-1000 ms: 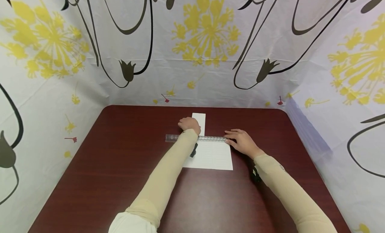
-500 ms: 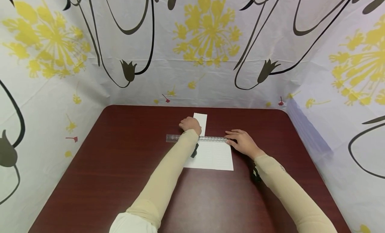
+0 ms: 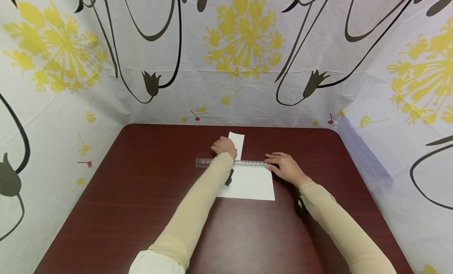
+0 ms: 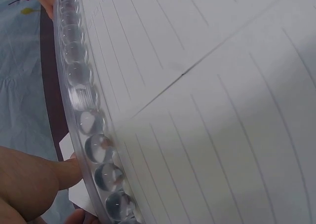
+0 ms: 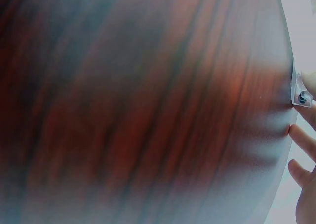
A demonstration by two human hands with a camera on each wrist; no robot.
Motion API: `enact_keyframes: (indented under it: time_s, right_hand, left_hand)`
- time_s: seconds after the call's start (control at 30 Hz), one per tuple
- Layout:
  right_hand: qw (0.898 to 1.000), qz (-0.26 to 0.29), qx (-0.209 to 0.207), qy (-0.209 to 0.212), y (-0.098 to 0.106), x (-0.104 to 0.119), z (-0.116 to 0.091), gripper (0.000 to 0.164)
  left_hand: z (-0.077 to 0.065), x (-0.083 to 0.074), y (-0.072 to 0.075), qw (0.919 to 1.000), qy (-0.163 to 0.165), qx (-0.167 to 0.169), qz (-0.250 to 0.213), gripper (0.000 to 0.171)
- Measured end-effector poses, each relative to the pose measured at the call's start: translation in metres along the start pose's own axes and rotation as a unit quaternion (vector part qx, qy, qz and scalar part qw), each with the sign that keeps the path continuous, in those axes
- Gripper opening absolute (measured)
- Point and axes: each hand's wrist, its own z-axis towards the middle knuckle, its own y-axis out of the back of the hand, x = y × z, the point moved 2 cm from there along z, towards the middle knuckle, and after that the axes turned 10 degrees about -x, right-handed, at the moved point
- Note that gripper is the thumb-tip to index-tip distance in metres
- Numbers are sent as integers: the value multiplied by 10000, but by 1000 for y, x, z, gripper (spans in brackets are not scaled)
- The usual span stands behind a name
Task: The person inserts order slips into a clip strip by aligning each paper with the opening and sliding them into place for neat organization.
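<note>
A lined white sheet of paper (image 3: pixel 255 183) lies on the table, with a clear plastic ruler (image 3: pixel 247 163) across its far part. Beyond the ruler's far edge, a narrow length of white paper (image 3: pixel 236 142) sticks out. My left hand (image 3: pixel 224 146) has curled fingers and pinches paper just past the ruler; in the left wrist view its thumb (image 4: pixel 66 173) lies against the ruler's edge by a white paper piece (image 4: pixel 81 194). Its fingertips are mostly hidden. My right hand (image 3: pixel 284 168) presses the ruler's right end, fingers spread and fairly straight (image 5: pixel 302 140).
The dark red-brown table (image 3: pixel 141 195) extends on all sides of the sheet. A patterned white cloth (image 3: pixel 244 101) hangs behind it and at both sides. A small black wrist camera (image 3: pixel 229 177) sits under my left wrist, over the paper.
The narrow paper beyond the ruler has shifted slightly to the right and tilted a little, its far end slightly higher. My left hand has barely moved; ruler and right hand stay put.
</note>
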Motion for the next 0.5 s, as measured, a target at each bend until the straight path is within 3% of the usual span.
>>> enact_keyframes:
  time_s: [0.27,0.5]
  right_hand:
    - [10000,25,14,-26,0,0,0,40]
    - [10000,46,-38,51,1,1,-1,39]
  left_hand:
    - [-3,-1,2,9999,-115,-96,6,74]
    - [-3,0,3,9993,-310,96,175,75]
